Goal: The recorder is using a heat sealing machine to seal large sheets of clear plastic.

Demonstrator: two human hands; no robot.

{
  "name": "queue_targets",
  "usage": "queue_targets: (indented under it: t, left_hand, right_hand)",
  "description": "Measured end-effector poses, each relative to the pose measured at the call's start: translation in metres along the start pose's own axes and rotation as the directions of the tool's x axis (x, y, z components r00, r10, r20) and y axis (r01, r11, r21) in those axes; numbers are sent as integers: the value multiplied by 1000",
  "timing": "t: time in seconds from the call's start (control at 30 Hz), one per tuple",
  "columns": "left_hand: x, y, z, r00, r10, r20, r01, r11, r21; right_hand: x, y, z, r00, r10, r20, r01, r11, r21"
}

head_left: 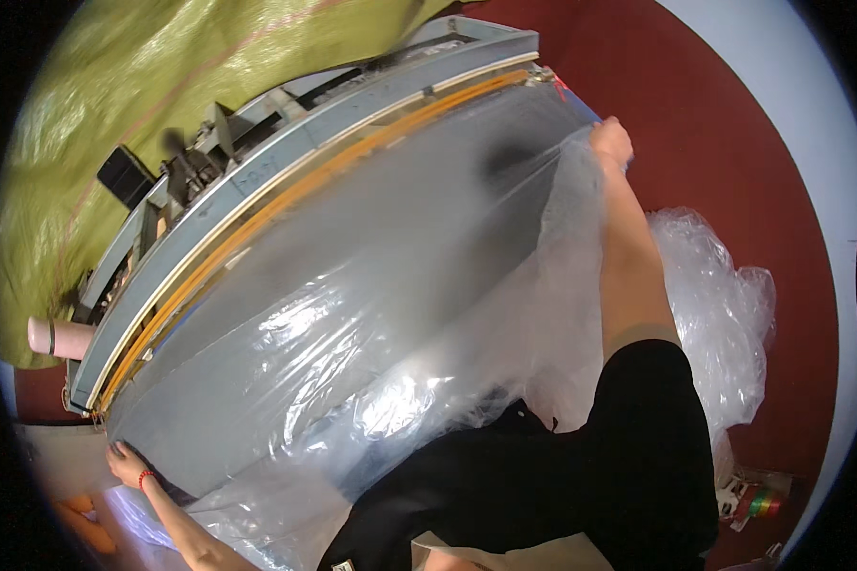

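Note:
A wide sheet of clear plastic film [305, 324] stretches across a grey surface in front of me, with bright glare and long creases. At the far right corner my right hand [612, 143] is closed on the film's gathered edge, arm stretched out. Low on the left, my left hand [124, 464], with a red bead bracelet at the wrist, has its fingers curled at the film's near-left edge. The film hangs loosely against my black clothing. Beyond it, an orange strip [324, 176] runs along a long grey metal frame [286, 152].
Bunched clear plastic [724, 314] lies on the dark red floor [733, 152] at the right. A pink bottle [57, 338] stands by the frame's left end. Behind the frame are metal parts, a black box [126, 176] and a yellow-green cover [162, 67]. Multicoloured rolls [764, 502] lie lower right.

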State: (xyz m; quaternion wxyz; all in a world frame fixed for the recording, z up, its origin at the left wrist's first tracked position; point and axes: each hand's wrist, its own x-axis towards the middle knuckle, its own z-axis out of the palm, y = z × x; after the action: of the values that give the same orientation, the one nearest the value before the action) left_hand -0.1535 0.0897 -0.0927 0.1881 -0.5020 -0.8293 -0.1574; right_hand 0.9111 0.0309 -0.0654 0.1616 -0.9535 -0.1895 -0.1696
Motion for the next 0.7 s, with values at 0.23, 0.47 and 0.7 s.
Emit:
queue_targets:
  t: [0.23,0.47,0.7]
  left_hand:
    - [-167,376,-172,592,723,357,216,284,-934]
    - [-398,530,-199,-21,955,296,506,266,-820]
    - [-392,512,-210,-647,758,82,577,557,-597]
  right_hand:
    - [3,8,1,997,-75,12,75,997,14]
    - [-4,-9,5,992,-123,17,122,990,67]
    - [-2,0,4,995,-91,27,88,991,100]
